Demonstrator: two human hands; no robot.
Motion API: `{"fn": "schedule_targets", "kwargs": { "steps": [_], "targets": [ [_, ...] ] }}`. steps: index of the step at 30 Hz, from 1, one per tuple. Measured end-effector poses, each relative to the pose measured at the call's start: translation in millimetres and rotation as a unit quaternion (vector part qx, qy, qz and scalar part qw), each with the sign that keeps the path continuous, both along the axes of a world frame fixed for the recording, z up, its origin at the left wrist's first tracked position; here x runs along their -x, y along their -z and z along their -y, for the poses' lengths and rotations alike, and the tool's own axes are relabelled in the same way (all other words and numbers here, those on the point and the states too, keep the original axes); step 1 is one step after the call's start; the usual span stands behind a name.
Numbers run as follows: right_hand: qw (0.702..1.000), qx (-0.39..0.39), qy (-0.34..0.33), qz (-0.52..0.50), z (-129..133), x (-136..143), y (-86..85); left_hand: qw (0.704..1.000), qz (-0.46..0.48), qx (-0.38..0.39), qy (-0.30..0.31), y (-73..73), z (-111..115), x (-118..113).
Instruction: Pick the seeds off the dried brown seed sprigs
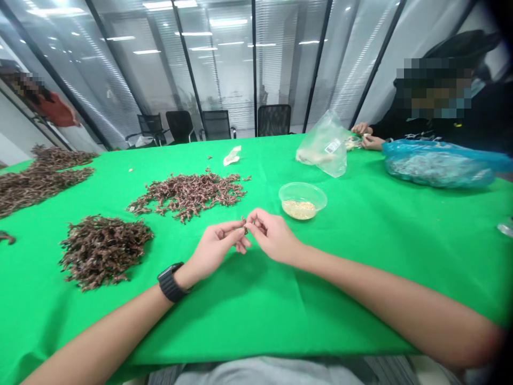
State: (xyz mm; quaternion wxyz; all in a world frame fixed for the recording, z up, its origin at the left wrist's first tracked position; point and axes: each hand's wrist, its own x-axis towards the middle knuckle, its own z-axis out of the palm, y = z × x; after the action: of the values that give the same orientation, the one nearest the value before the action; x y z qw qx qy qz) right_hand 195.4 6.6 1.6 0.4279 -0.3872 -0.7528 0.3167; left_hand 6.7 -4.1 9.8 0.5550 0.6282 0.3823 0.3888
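Above the green cloth, my left hand point(218, 243) and my right hand point(273, 233) meet fingertip to fingertip. Between the left thumb and fingers is a small brown, knobbly dried plant piece point(245, 227), mostly covered by the fingers. The right thumb and forefinger pinch at its other side. Just beyond my hands spreads a loose heap of similar reddish-brown pieces point(192, 193). A taller, darker pile of twisted pieces point(105, 251) lies to the left. Right of my hands stands a clear plastic bowl point(316, 199) with small yellowish bits in its bottom.
More brown stalks point(40, 179) cover the far left. A white scrap point(232, 155) and a clear plastic bag point(326, 147) lie farther back. A filled blue bag point(441, 163) is at right, near a co-worker's hands point(371, 140). Another person point(60, 109) stands at far left.
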Motion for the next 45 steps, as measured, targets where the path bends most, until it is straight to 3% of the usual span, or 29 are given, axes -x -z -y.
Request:
{"fn": "schedule_targets", "kwargs": {
  "steps": [3,7,12,16,21,26,32,45],
  "targets": [
    [0.988,-0.112,-0.012,0.102,-4.4,-7.9,2.5,0.989,0.098,0.113,0.011,-3.6,-1.0,-2.1],
    [0.974,-0.177,-0.024,0.141,-9.3,-11.6,8.8,0.976,0.138,0.166,0.009,-3.9,-1.3,-1.9],
    [0.990,-0.105,-0.017,0.094,-4.8,-5.1,13.7,0.987,0.110,0.116,0.008,1.2,-0.6,-2.6],
    [1.000,-0.002,0.003,-0.022,0.3,1.8,12.1,0.999,0.041,0.032,0.005,4.7,-0.6,-4.5],
    [0.979,0.119,0.037,-0.162,-3.9,4.3,15.7,0.998,0.057,0.003,0.004,8.4,-6.6,-4.0],
    [0.988,0.092,-0.005,-0.123,-2.1,4.0,17.0,0.986,0.147,0.056,0.047,15.1,-16.9,3.4],
    [0.993,0.062,-0.032,-0.092,5.1,6.1,13.0,0.980,0.163,0.097,0.065,19.2,-17.1,2.4],
    [0.999,-0.012,0.020,-0.022,-0.1,1.0,16.0,0.999,0.008,0.010,0.042,24.3,-17.5,-1.2]
  ]
}}
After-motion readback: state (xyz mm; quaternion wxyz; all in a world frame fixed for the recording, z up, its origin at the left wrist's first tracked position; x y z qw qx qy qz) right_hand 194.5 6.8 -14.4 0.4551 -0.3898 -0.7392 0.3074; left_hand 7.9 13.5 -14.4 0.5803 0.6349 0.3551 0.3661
